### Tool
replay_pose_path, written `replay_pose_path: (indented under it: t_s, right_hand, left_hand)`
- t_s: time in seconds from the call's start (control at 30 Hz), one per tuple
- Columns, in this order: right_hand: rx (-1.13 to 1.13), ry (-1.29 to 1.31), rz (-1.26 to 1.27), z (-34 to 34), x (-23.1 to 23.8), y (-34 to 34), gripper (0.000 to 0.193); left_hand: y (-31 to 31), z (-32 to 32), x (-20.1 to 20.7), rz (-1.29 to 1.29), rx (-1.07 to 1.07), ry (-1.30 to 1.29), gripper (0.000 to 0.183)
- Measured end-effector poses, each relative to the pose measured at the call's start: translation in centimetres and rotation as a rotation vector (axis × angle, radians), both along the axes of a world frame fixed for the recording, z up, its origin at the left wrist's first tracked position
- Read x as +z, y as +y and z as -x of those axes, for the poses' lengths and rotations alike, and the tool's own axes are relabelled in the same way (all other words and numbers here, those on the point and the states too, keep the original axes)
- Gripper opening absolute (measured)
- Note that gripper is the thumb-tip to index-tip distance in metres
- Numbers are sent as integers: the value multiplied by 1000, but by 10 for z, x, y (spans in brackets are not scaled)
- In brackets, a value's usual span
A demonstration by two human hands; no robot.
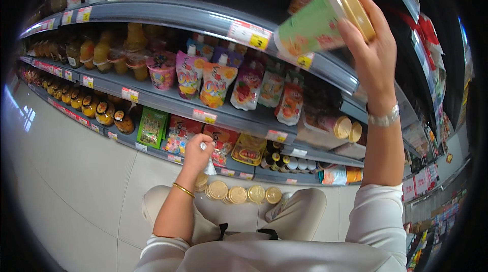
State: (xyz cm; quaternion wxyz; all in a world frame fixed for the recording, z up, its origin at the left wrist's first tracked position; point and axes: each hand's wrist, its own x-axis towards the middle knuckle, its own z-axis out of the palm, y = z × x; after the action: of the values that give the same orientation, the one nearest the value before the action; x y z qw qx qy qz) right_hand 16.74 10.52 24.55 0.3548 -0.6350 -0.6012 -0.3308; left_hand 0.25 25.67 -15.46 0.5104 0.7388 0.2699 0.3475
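On the middle shelf [168, 106], bright squeeze pouches [218, 84], a pink tub [162, 72] and jars; on the low shelf [157, 153], yellow jars [105, 113], green bags [151, 127] and red bags [182, 132]; on the pale floor [86, 170], round gold tops [237, 195] in a row.

Paved left and near in pale glossy floor tiles [76, 190], thinly jointed | fronted far by tiered grey supermarket shelving [178, 16], edged with price labels [130, 94] | flanked right by more racking [423, 66] | lit with white glare [28, 117] on left-hand tiles
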Motion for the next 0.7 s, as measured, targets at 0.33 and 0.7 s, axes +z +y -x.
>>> replay_pose_path:
  t_s: [0.33, 0.7]
  right_hand:
    - [-372, 16, 76, -80, 54, 162, 64]
    - [-442, -119, 478, -210, 72, 236, 80]
  left_hand:
    - [-1, 3, 11, 126, -72, -37, 15]
    - [1, -1, 11, 215, -146, -77, 18]
